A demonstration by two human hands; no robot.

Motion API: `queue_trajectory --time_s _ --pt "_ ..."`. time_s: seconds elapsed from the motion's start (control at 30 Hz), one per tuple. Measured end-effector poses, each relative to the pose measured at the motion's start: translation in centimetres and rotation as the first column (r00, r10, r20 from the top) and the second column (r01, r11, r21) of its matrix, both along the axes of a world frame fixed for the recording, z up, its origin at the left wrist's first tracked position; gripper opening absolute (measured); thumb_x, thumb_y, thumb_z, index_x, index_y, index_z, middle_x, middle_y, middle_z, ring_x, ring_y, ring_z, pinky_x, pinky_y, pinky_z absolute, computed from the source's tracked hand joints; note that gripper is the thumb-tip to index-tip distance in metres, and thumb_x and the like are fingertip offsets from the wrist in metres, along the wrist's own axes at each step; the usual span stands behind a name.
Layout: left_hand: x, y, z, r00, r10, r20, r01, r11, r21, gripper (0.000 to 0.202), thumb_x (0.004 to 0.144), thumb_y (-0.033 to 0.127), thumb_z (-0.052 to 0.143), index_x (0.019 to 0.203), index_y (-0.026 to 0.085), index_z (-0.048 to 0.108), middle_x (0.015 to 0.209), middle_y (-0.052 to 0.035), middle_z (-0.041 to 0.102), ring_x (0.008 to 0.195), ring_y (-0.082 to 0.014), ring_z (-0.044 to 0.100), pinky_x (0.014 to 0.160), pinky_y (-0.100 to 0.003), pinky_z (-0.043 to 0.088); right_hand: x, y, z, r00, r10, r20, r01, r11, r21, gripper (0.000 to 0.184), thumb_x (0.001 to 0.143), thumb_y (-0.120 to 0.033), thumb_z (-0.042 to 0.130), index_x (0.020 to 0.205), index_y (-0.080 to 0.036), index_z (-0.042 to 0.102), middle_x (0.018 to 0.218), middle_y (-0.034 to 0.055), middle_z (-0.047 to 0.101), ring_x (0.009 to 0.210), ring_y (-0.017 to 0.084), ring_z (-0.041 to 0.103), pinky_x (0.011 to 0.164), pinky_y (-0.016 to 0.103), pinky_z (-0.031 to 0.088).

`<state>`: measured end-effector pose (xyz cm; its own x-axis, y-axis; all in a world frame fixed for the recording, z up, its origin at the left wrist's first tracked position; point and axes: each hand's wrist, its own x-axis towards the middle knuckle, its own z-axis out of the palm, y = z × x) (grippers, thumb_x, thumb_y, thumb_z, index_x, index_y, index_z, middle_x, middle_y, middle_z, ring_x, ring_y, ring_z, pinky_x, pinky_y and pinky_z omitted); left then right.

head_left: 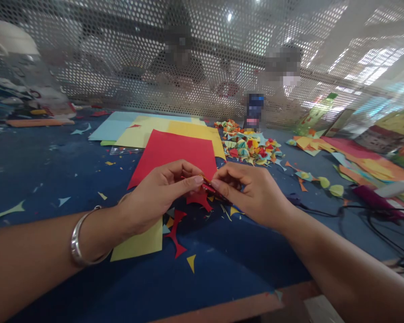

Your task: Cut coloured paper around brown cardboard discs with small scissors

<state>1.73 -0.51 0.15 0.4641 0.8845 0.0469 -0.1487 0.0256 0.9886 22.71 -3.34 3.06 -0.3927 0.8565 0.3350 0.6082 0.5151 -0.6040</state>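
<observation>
My left hand [158, 195] and my right hand [252, 193] meet over the blue table [54, 166], fingertips pinched together on a small folded piece of red and orange paper [209, 185]. A silver bangle [79, 237] sits on my left wrist. Under the hands lie a red paper sheet [175, 150], a red cut-out scrap [177, 231] and a yellow-green paper piece [139, 244]. Small coloured snippets are scattered around them.
Yellow and light blue sheets [175, 128] lie behind the red one. A heap of small folded coloured paper pieces [251, 148] sits right of centre. More coloured sheets [363, 161] and a purple tool with black cable [373, 199] lie right. Two people sit behind a perforated screen [121, 58].
</observation>
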Motion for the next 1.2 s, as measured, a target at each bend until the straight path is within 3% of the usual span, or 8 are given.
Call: queue_trajectory --time_s 0.6,0.93,1.2 --pt "-0.08 0.19 -0.32 0.999 -0.022 -0.028 0.023 0.999 0.04 0.018 0.085 0.034 0.076 0.089 0.017 0.068 0.084 0.0012 0.066 0.076 -0.0092 0.059 0.073 -0.023 0.048 -0.19 -0.19 -0.26 1.0 0.004 0.03 -0.004 1.0 -0.007 0.013 0.095 -0.022 0.06 0.086 -0.017 0.068 0.071 -0.0031 0.061 0.057 0.007 0.048 0.051 0.02 0.037" --pt "0.04 -0.12 0.25 0.992 -0.006 -0.122 0.02 0.993 0.116 0.024 0.082 0.038 0.078 0.087 0.017 0.068 0.08 0.001 0.067 0.071 -0.0108 0.06 0.067 -0.023 0.049 -0.32 -0.24 -0.21 0.996 -0.011 0.089 -0.001 0.99 0.139 0.011 0.093 -0.017 0.059 0.085 -0.016 0.067 0.073 -0.0019 0.064 0.06 0.007 0.052 0.059 0.021 0.039" --pt "-0.03 -0.21 0.19 0.986 -0.011 -0.166 0.03 0.993 0.116 0.026 0.081 0.041 0.078 0.089 0.018 0.07 0.082 -0.002 0.07 0.074 -0.0143 0.064 0.069 -0.026 0.052 -0.53 -0.55 -0.47 0.988 -0.025 0.149 0.002 0.988 0.153 0.008 0.09 -0.019 0.061 0.089 -0.017 0.068 0.073 -0.0003 0.063 0.061 0.01 0.053 0.059 0.023 0.039"
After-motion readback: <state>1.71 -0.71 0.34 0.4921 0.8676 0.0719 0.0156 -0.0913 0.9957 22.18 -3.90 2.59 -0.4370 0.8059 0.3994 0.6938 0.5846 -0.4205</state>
